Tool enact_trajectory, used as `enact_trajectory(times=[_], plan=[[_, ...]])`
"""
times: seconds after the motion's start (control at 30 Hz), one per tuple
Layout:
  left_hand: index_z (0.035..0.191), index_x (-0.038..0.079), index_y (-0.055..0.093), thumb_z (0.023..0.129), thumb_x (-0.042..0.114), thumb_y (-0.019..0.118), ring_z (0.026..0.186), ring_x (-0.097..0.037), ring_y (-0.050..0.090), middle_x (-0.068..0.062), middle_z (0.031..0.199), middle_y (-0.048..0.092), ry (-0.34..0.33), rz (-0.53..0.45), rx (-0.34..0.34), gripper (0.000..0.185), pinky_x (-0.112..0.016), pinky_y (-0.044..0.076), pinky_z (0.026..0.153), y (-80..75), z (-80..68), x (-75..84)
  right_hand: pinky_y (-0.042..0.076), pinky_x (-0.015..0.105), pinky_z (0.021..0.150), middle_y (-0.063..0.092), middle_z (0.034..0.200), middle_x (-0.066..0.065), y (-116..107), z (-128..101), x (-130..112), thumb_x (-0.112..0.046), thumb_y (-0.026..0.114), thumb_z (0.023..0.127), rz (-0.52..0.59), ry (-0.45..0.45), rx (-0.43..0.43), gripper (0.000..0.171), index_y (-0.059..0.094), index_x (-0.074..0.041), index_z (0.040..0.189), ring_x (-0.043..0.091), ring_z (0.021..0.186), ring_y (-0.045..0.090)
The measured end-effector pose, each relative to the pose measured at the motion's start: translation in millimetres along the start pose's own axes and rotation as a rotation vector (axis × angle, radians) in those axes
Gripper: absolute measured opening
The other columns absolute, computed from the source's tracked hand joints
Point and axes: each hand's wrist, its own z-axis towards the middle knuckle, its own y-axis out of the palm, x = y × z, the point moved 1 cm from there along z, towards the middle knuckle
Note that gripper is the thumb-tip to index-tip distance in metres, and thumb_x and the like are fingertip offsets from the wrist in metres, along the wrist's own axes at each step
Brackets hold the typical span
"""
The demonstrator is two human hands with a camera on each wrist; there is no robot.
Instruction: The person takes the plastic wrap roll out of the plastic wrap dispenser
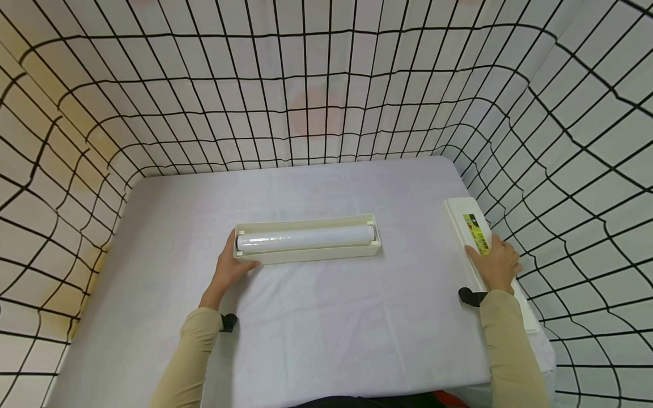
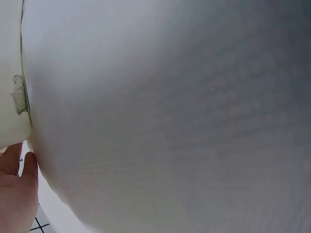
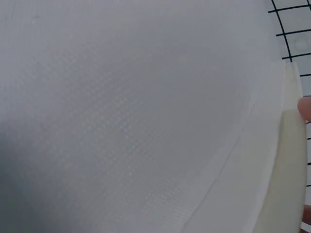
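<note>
A long cream tray [image 1: 311, 254] lies mid-table with a roll of clear film [image 1: 305, 237] inside it. My left hand [image 1: 230, 267] cups the tray's left front corner, thumb along the front wall and fingers against the end. In the left wrist view the hand [image 2: 17, 194] sits below the tray's cream wall [image 2: 9, 58]. My right hand [image 1: 496, 262] grips a long cream lid [image 1: 461, 218] with a green-yellow label [image 1: 476, 232] at the table's right edge, thumb on its left side. A fingertip [image 3: 305, 108] shows at the lid's edge [image 3: 286, 160].
A white cloth [image 1: 326, 328] covers the table. Walls with a black grid pattern [image 1: 326, 85] close in the back, left and right, and the lid lies right by the right wall. Black wrist-camera mounts [image 1: 228, 322] sit under both sleeves.
</note>
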Motion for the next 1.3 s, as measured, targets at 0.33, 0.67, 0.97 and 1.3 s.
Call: enact_trajectory(times=[0.33, 0.67, 0.97, 1.3], plan=[[0.151, 0.019, 0.008, 0.070, 0.002, 0.077, 0.135, -0.038, 0.035, -0.018, 0.147, 0.036, 0.003, -0.008, -0.002, 0.108, -0.056, 0.025, 0.113, 0.4, 0.2, 0.5, 0.024, 0.062, 0.092, 0.042, 0.137, 0.030, -5, 0, -12, -0.042, 0.049, 0.091, 0.036, -0.049, 0.097, 0.068, 0.031, -0.004, 0.145, 0.046, 0.120, 0.039], [0.152, 0.018, 0.008, 0.070, 0.004, 0.078, 0.135, -0.038, 0.034, -0.018, 0.147, 0.035, -0.001, -0.004, 0.004, 0.108, -0.056, 0.025, 0.113, -0.3, 1.1, 0.3, 0.026, 0.062, 0.097, 0.042, 0.138, 0.030, -10, -2, -37, -0.032, 0.051, 0.092, 0.081, -0.114, 0.154, 0.061, 0.036, -0.002, 0.143, 0.046, 0.123, 0.039], [0.152, 0.017, 0.008, 0.070, 0.003, 0.077, 0.135, -0.038, 0.034, -0.018, 0.147, 0.036, 0.010, -0.012, 0.003, 0.107, -0.055, 0.025, 0.114, -0.4, 1.6, 0.9, 0.024, 0.062, 0.103, 0.041, 0.142, 0.028, -11, -2, -48, -0.028, 0.051, 0.092, 0.077, -0.146, 0.146, 0.059, 0.036, 0.000, 0.142, 0.046, 0.129, 0.036], [0.152, 0.019, 0.008, 0.070, 0.002, 0.077, 0.134, -0.037, 0.035, -0.018, 0.147, 0.036, 0.014, -0.026, 0.002, 0.108, -0.055, 0.026, 0.113, -0.2, 2.3, -2.2, 0.028, 0.060, 0.099, 0.046, 0.137, 0.029, -8, -2, -57, -0.025, 0.054, 0.091, 0.081, -0.193, 0.163, 0.057, 0.040, 0.000, 0.140, 0.046, 0.124, 0.041]])
